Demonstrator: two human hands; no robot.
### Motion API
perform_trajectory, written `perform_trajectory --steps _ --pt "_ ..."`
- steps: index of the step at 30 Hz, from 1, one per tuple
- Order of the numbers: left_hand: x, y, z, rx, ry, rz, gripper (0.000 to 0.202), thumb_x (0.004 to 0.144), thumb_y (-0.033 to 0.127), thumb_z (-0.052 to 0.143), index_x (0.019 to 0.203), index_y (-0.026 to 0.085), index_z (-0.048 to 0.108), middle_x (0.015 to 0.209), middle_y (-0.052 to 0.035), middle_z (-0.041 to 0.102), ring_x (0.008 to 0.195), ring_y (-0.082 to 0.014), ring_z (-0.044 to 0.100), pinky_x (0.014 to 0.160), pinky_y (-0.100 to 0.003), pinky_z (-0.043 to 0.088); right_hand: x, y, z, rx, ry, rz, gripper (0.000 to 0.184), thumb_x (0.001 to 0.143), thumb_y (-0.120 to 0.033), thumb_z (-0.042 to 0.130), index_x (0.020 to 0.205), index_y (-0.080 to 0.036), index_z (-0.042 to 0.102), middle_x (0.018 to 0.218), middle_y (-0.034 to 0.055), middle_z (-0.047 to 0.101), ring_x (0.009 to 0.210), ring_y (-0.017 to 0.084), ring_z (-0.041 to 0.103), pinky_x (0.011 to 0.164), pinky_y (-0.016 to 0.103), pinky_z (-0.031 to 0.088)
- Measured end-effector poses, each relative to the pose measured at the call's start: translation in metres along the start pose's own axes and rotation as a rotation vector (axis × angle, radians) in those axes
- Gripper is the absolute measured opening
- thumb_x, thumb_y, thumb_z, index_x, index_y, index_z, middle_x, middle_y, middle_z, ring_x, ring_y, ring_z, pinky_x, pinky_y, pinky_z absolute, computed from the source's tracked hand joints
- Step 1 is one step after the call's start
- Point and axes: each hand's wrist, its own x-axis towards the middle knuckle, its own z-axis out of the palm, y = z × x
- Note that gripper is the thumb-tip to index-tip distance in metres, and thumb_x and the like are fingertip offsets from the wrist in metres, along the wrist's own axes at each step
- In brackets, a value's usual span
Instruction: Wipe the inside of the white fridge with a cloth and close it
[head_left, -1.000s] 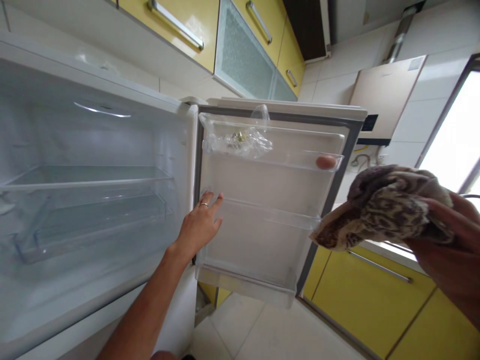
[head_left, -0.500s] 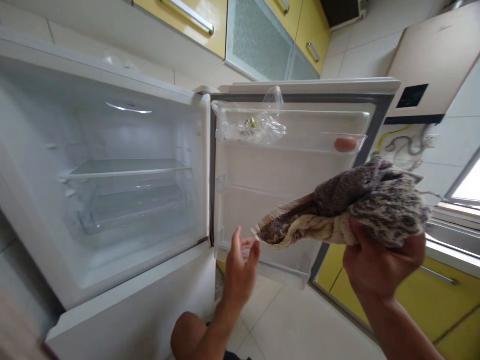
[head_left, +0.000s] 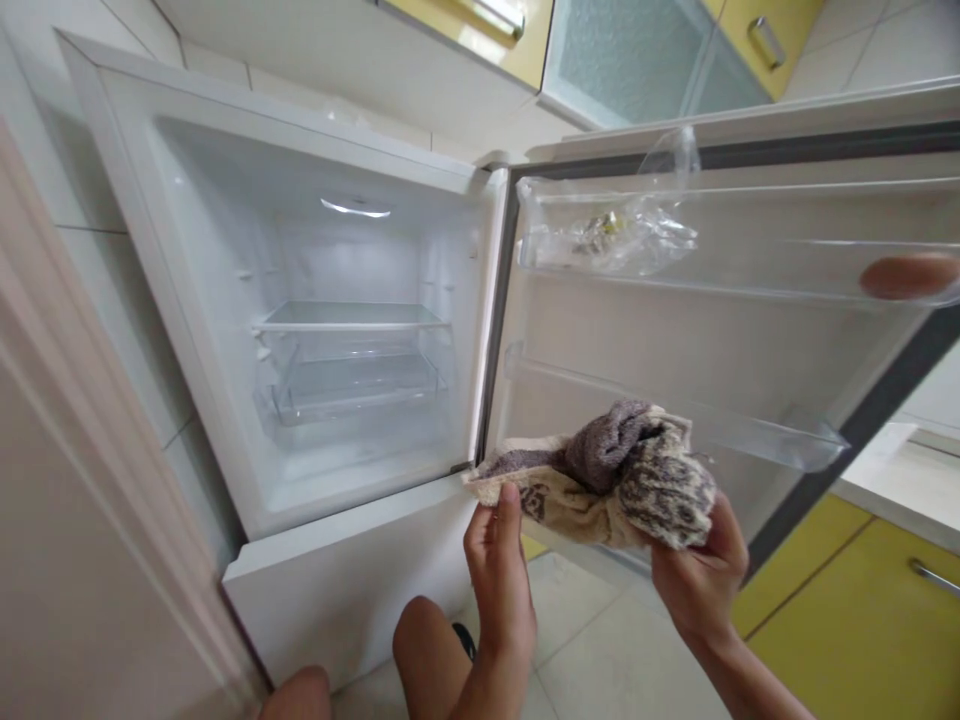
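A bunched cloth [head_left: 600, 475], cream with grey-brown patterning, stretches between my two hands in front of the refrigerator door. My left hand [head_left: 501, 560] pinches its narrow left end between thumb and fingers. The thick, crumpled right end sits in the grip of my right hand [head_left: 701, 570]. Behind the cloth, the refrigerator door [head_left: 660, 335] stands wide open to the right. To the left, the refrigerator compartment [head_left: 352, 260] shows a glass shelf [head_left: 356, 315] and a clear drawer [head_left: 360, 390] below it.
In the top door rack lie a clear plastic bag [head_left: 637, 240] and a brown egg-like object [head_left: 907, 275]. Yellow cabinets [head_left: 870, 590] and a countertop [head_left: 900, 490] are at right. My knees [head_left: 427, 650] are low in front. A pale door frame [head_left: 97, 450] edges the left.
My left hand has closed on the free end of the cloth. My right hand and the cloth have moved left and lower in view. The view has swung, bringing the door nearer.
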Motion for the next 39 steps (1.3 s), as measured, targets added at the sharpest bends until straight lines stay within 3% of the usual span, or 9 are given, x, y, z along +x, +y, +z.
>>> perform_trajectory --steps 3,8,11,15,20,24,27,32,39 --pt "-0.014 -0.004 0.008 0.14 -0.092 0.023 0.049 0.078 0.064 0.075 0.097 0.019 0.075 0.104 -0.009 0.077 0.109 -0.026 0.069 0.097 -0.035 0.054 0.002 -0.014 0.009 -0.082 -0.082 -0.136 0.054 0.087 -0.023 0.067 0.138 -0.039 0.059 0.137 0.0094 0.062 0.127 0.033 0.062 0.097 0.05 0.057" --pt "-0.036 -0.017 0.022 0.184 -0.158 0.005 0.06 0.083 0.069 0.067 0.119 0.02 0.069 0.127 -0.0147 0.07 0.133 -0.0306 0.058 0.112 -0.038 0.046 -0.01 -0.015 0.019 -0.27 -0.222 -0.258 0.073 0.092 -0.02 0.06 0.156 -0.044 0.036 0.152 0.0133 0.046 0.135 0.039 0.054 0.097 0.06 0.058" --pt "-0.038 -0.027 0.021 0.147 -0.213 0.007 0.085 0.072 0.055 0.083 0.143 0.022 0.05 0.145 -0.0167 0.059 0.141 -0.0308 0.051 0.12 -0.039 0.039 -0.022 -0.017 0.023 -0.374 -0.292 -0.291 0.08 0.091 -0.021 0.06 0.16 -0.043 0.028 0.165 0.0116 0.029 0.143 0.043 0.045 0.096 0.062 0.059" --pt "-0.019 -0.033 0.014 0.218 -0.166 0.035 0.089 0.064 0.039 0.091 0.138 0.023 0.043 0.142 -0.0174 0.061 0.129 -0.0291 0.063 0.11 -0.039 0.05 -0.033 -0.03 0.027 -0.292 -0.477 -0.326 0.083 0.09 -0.026 0.059 0.164 -0.031 0.021 0.172 0.011 0.006 0.155 0.044 0.022 0.107 0.065 0.051" --pt "0.013 -0.024 0.001 0.224 -0.042 0.054 0.079 0.06 0.041 0.094 0.125 0.021 0.054 0.121 -0.0125 0.074 0.106 -0.0276 0.074 0.094 -0.038 0.059 -0.032 -0.021 0.011 0.009 -0.717 -0.222 0.077 0.093 -0.01 0.045 0.163 -0.031 0.022 0.172 0.005 0.008 0.157 0.029 0.014 0.121 0.049 0.035" --pt "0.026 -0.026 -0.008 0.263 -0.004 -0.047 0.066 0.061 0.046 0.093 0.113 0.017 0.065 0.111 -0.0109 0.077 0.097 -0.0254 0.075 0.088 -0.034 0.059 -0.032 0.011 -0.017 0.299 -0.814 0.046 0.074 0.099 -0.014 0.044 0.163 -0.04 0.016 0.17 0.0042 0.02 0.153 0.024 0.029 0.115 0.041 0.045" --pt "0.028 -0.039 -0.009 0.353 -0.05 -0.113 0.062 0.062 0.048 0.092 0.109 0.016 0.067 0.106 -0.0109 0.078 0.094 -0.0249 0.074 0.086 -0.033 0.058 -0.037 0.028 -0.034 0.387 -0.779 0.246 0.068 0.1 -0.019 0.05 0.16 -0.043 0.027 0.168 0.0043 0.027 0.151 0.025 0.036 0.109 0.039 0.051" --pt "0.024 -0.064 0.002 0.32 -0.096 -0.187 0.06 0.061 0.045 0.093 0.107 0.015 0.066 0.105 -0.0112 0.078 0.093 -0.0245 0.073 0.085 -0.034 0.058 -0.035 0.027 -0.046 0.404 -0.477 0.39 0.052 0.096 -0.023 0.063 0.144 -0.042 0.055 0.155 0.0068 0.052 0.134 0.025 0.059 0.095 0.03 0.061" --pt "0.007 -0.079 0.018 0.282 -0.072 -0.193 0.066 0.063 0.041 0.093 0.115 0.018 0.06 0.109 -0.0095 0.077 0.098 -0.0238 0.073 0.091 -0.034 0.057 -0.035 0.026 -0.052 0.268 -0.223 0.595 0.054 0.082 -0.036 0.08 0.134 -0.037 0.065 0.15 0.0085 0.056 0.128 0.027 0.063 0.085 0.028 0.063"
